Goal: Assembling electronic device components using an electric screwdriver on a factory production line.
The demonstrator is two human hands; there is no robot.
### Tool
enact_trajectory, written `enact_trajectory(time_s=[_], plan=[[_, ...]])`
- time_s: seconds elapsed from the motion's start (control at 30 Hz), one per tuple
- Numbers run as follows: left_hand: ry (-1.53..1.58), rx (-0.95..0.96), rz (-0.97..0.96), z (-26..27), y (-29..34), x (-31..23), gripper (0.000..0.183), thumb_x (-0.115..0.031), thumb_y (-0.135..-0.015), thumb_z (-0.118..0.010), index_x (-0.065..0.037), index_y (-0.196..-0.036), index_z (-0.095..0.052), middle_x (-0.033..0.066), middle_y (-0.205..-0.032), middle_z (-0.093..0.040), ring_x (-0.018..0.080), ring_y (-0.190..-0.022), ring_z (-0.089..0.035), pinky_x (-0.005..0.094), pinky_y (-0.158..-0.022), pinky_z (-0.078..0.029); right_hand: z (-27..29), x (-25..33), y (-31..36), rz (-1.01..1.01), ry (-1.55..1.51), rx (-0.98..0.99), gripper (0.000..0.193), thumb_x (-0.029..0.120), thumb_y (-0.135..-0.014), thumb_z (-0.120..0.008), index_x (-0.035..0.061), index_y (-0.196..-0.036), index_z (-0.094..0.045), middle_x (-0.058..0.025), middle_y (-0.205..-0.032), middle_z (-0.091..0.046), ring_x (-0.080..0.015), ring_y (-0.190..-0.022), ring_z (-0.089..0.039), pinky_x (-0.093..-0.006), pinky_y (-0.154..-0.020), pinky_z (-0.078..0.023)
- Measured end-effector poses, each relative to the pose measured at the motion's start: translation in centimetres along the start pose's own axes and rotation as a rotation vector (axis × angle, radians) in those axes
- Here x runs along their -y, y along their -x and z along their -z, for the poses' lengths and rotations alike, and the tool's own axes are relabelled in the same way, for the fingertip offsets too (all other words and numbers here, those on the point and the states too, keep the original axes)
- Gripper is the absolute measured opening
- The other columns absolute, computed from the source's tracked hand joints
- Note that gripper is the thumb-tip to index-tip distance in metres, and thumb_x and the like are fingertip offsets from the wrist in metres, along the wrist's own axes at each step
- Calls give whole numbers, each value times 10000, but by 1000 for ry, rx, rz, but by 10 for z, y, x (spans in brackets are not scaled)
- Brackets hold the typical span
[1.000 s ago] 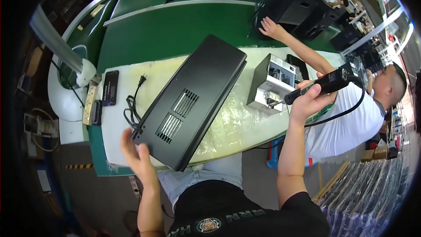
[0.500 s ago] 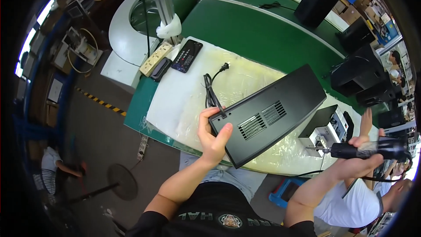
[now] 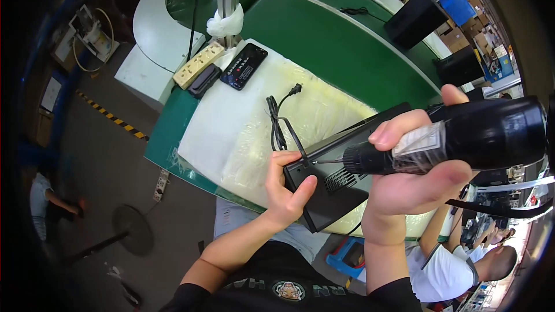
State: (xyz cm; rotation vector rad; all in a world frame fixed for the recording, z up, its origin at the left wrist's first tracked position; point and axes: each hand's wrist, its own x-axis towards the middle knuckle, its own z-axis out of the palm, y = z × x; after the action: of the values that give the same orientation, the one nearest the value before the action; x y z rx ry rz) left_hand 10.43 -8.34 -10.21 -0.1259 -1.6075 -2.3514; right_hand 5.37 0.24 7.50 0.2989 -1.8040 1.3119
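Right hand [image 3: 413,193] wrapped around corded electric screwdriver [image 3: 468,136], bit pointing at the housing's corner, beside the cord exit. Can't tell if the tip is seated. Left hand [image 3: 282,199] pinching that end of the black vented housing [image 3: 332,207], thumb on top, fingers on the far side; housing sits at the table [image 3: 165,149] near edge. Power cord [image 3: 278,130] bundled on the pale mat [image 3: 211,130] beyond. Smartphone [image 3: 244,66] and power strip [image 3: 198,65] by the table's left edge, toward the far corner.

On your bench mat [image 3: 211,133], the power cord [image 3: 276,122] lies between smartphone [image 3: 244,67] and electronics casing [image 3: 330,207] — power strip [image 3: 198,65] farther left.
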Motion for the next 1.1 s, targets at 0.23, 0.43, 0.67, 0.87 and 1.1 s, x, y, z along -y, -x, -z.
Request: enact_trajectory(time_s=[0.23,0.43,0.67,0.87,1.1], plan=[[0,11,7,2,0,1,444,-26,-757,-694,38,-1140,-479,142,-1115,-470,212,-1021,-490,304,-921,-384,-4,-15,14,26,-65,136,774,643,-915,-457,-18,-1283,-291,-147,-1192,-477,-163,-528,-542,-282,-449,-477],[5,8,16,1,-2,1,439,-29,-760,-697,38,-1138,-484,145,-1113,-473,221,-1017,-494,307,-921,-386,-6,-16,16,35,-99,153,757,636,-908,-482,-22,-1243,-314,-137,-1175,-488,-163,-529,-546,-285,-448,-478],[-6,-15,-14,3,1,-2,426,-43,-760,-691,36,-1128,-490,138,-1087,-483,224,-1007,-494,315,-915,-389,-20,-13,22,169,-140,94,731,610,-941,-431,-24,-1276,-290,-188,-1149,-516,-162,-519,-572,-264,-445,-466],[-40,23,55,-2,2,5,444,-60,-789,-640,23,-1190,-469,131,-1150,-499,208,-1051,-495,317,-945,-393,42,-2,-3,163,-73,-115,735,567,-969,-415,-79,-1302,-308,-223,-1002,-574,-160,-527,-564,-242,-468,-445],[-172,69,-129,15,0,16,524,-261,-889,-531,39,-1303,-415,192,-1286,-511,280,-1183,-486,413,-1047,-360,233,-51,43,310,572,-594,630,367,-985,-505,-48,-1353,-207,-178,-896,-590,-175,-576,-546,-320,-570,-488]])
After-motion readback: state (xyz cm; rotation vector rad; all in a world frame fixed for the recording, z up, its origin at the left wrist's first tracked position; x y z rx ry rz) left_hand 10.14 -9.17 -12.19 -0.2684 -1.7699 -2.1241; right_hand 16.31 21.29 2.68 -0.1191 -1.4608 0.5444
